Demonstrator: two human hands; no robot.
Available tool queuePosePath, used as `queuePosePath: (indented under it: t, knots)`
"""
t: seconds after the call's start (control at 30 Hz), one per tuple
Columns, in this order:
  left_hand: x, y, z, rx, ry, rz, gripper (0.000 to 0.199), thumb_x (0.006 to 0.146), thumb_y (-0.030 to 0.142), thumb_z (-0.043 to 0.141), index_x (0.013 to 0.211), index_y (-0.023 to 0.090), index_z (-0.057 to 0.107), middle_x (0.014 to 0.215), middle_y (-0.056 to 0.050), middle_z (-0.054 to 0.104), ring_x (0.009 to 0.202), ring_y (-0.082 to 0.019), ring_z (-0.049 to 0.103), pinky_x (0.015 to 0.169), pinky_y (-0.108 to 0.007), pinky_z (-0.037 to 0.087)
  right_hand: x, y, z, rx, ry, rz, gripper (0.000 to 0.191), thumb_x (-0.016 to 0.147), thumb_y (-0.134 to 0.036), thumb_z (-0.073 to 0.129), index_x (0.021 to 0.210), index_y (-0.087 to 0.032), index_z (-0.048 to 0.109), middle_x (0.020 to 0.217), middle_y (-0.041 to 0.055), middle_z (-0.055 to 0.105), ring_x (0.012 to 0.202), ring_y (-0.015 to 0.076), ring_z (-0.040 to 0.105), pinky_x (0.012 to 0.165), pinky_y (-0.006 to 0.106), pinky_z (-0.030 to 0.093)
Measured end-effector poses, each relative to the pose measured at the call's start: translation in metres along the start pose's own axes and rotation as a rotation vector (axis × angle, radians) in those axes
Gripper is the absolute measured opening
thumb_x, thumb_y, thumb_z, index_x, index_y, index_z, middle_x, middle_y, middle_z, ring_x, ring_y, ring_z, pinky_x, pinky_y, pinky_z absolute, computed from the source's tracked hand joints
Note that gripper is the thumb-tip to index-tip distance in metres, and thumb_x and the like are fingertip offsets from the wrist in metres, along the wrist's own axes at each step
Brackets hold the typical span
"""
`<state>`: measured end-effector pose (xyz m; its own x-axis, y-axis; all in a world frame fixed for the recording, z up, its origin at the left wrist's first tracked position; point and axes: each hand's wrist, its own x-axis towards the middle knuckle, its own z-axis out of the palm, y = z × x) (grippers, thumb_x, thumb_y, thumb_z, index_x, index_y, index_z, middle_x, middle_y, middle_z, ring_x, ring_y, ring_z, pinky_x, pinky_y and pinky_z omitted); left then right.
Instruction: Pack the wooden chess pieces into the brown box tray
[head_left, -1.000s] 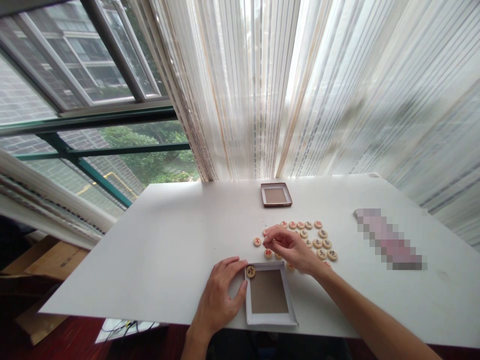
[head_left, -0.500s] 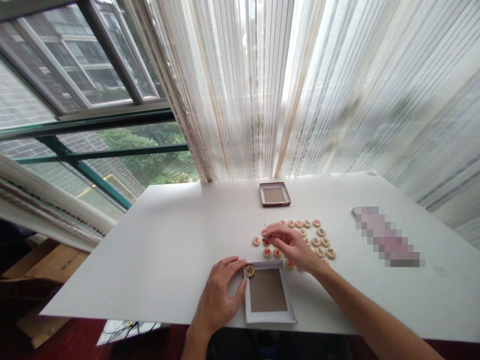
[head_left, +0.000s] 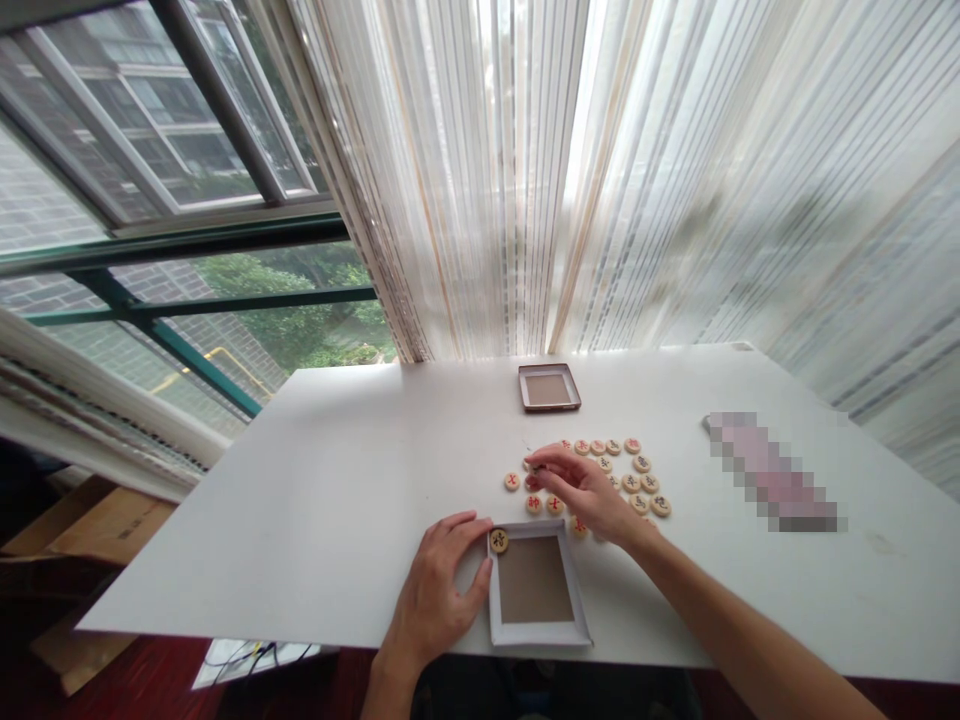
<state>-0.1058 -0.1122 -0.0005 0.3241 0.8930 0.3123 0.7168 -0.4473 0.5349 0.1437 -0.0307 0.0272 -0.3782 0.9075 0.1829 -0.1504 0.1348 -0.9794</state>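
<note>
A shallow white box (head_left: 541, 634) with a brown bottom lies near the front edge of the table. One xiangqi piece with a black character (head_left: 499, 541) sits in its far left corner. My left hand (head_left: 441, 580) rests at the box's left wall, fingers apart, thumb and index fingertip against the side. My right hand (head_left: 581, 487) is over the loose pieces, thumb and fingers pinched on a xiangqi piece (head_left: 535, 469), mostly hidden by the fingertips. Around it lie several round wooden pieces with red or black characters, among them a red one (head_left: 511, 481) to the left.
Farther back on the white table (head_left: 360, 480) lies a brown-rimmed box lid (head_left: 550, 407), inner side up. A blurred-out pinkish object (head_left: 776, 475) is on the right. Striped curtains (head_left: 495, 180) hang behind the table. Cardboard boxes (head_left: 112, 525) stand on the floor at left.
The fingertips of my right hand have lifted slightly, and a piece now shows between them. My left hand, the box and the piece inside have stayed in place.
</note>
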Motion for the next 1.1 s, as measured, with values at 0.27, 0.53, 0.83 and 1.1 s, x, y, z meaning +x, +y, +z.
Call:
queuePosePath:
  t: [0.27,0.53,0.83,1.1]
  knots:
    - [0.0,0.0,0.001,-0.006,0.01,0.003,0.04,0.09,0.023,0.059,0.13,0.027,0.06,0.128,-0.01,0.065,0.126,-0.028,0.057,0.106,-0.047,0.05,-0.002,0.0,0.008,-0.073,-0.065,0.053,0.039,0.087,-0.042,0.072,0.117,-0.019,0.064,0.098,0.0062,0.071,0.088,0.0192,0.072,0.077,0.032,0.06]
    - [0.0,0.001,0.0,-0.003,0.013,0.001,0.039,0.09,0.023,0.059,0.13,0.028,0.061,0.127,-0.009,0.065,0.126,-0.027,0.057,0.106,-0.047,0.05,-0.008,0.002,0.013,-0.367,-0.119,-0.074,0.024,0.091,-0.038,0.067,0.107,-0.022,0.074,0.097,0.0068,0.072,0.085,0.0183,0.07,0.078,0.031,0.058]
    - [0.001,0.0,-0.001,0.006,-0.005,0.001,0.04,0.091,0.023,0.059,0.13,0.028,0.059,0.128,-0.008,0.065,0.126,-0.027,0.056,0.107,-0.047,0.049,-0.011,-0.008,0.015,-0.582,-0.262,-0.181,0.017,0.093,-0.034,0.065,0.101,-0.026,0.078,0.088,0.0049,0.065,0.078,0.0169,0.063,0.073,0.029,0.052]
    - [0.001,0.001,-0.002,0.012,-0.005,0.007,0.04,0.09,0.022,0.059,0.129,0.028,0.059,0.127,-0.007,0.066,0.125,-0.026,0.056,0.107,-0.045,0.049,-0.012,0.0,0.021,-0.712,-0.392,-0.25,0.017,0.095,-0.031,0.064,0.104,-0.024,0.077,0.086,0.0055,0.072,0.084,0.019,0.064,0.082,0.031,0.049]
